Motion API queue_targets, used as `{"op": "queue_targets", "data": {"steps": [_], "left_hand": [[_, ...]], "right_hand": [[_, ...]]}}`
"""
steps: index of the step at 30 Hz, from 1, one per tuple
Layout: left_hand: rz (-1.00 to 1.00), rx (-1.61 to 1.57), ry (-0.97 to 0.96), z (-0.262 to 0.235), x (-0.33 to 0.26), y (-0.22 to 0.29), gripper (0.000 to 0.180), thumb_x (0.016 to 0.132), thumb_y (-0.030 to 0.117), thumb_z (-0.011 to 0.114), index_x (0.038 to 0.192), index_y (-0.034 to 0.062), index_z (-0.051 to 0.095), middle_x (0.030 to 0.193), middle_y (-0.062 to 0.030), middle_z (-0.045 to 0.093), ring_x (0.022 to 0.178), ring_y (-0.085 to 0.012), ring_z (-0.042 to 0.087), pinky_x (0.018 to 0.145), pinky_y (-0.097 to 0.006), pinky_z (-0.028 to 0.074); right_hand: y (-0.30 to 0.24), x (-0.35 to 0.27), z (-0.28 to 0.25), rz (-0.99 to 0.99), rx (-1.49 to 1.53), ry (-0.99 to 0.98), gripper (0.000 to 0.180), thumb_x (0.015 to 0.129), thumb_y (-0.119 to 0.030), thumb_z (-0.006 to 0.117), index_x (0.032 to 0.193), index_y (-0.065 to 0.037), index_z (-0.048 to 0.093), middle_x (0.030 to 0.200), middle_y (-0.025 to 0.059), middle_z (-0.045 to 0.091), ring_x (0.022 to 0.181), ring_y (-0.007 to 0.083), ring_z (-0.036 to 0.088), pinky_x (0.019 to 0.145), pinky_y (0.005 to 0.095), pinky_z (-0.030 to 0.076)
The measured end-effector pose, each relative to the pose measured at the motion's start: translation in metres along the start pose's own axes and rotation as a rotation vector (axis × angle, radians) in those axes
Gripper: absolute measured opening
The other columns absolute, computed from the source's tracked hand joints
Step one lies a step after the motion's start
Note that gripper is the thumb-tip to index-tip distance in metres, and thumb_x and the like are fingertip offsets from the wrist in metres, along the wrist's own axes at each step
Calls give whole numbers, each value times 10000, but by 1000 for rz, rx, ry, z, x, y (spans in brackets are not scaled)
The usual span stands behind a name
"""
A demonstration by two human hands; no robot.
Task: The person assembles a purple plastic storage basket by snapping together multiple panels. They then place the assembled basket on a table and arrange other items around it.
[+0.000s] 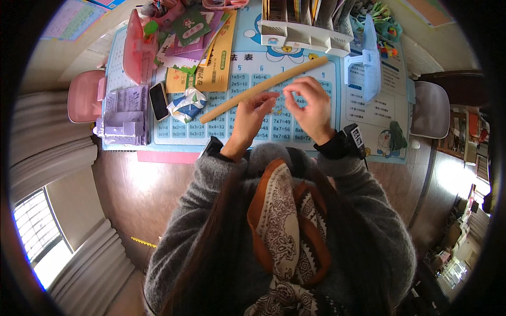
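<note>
My left hand (254, 111) and my right hand (310, 104) hover close together over the blue printed table mat (221, 135). On each hand the thumb and forefinger come together in a pinch. Anything between the fingertips is too small to make out. A long tan rod (284, 76), perhaps a cardboard tube, lies slantwise across the mat just beyond my hands. My left hand covers part of it; whether they touch, I cannot tell. Left of the rod's near end sits a crumpled white, blue and green soft packet (188, 105). A dark-screened phone (158, 101) lies beside that.
Purple boxes (125, 118) stand at the left edge. Behind are yellow and purple booklets (216, 58), a pink stand (135, 47), a white book organizer (307, 37) and a blue stand (371, 60). A pink chair (85, 96) and a grey chair (429, 109) flank the table.
</note>
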State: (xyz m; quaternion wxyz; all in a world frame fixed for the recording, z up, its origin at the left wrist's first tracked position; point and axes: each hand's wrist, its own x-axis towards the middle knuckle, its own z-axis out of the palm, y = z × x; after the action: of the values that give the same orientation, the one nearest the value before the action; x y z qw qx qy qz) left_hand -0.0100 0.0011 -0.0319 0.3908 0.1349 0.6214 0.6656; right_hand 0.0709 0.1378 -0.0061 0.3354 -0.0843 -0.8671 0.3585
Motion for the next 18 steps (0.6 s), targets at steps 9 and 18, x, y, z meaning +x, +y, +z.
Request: {"op": "queue_targets", "data": {"steps": [9,18], "left_hand": [[-84,-392,-22,5,21,-16,258,920,155,510,1132,13,551,918,-24,589,847,-101,542,731,-232,434],[88,-277,87,7,22,-9,238,892,145,559,1109,51,582,880,7,588,792,-71,516,711,-214,431]], "right_hand": [[-12,-18,17,42,165,-108,174,728,-120,678,876,-63,608,818,35,567,686,159,537,609,278,449],[6,-15,17,805,806,-328,171,828,-164,612,907,-14,636,739,9,573,639,64,477,566,219,396]]}}
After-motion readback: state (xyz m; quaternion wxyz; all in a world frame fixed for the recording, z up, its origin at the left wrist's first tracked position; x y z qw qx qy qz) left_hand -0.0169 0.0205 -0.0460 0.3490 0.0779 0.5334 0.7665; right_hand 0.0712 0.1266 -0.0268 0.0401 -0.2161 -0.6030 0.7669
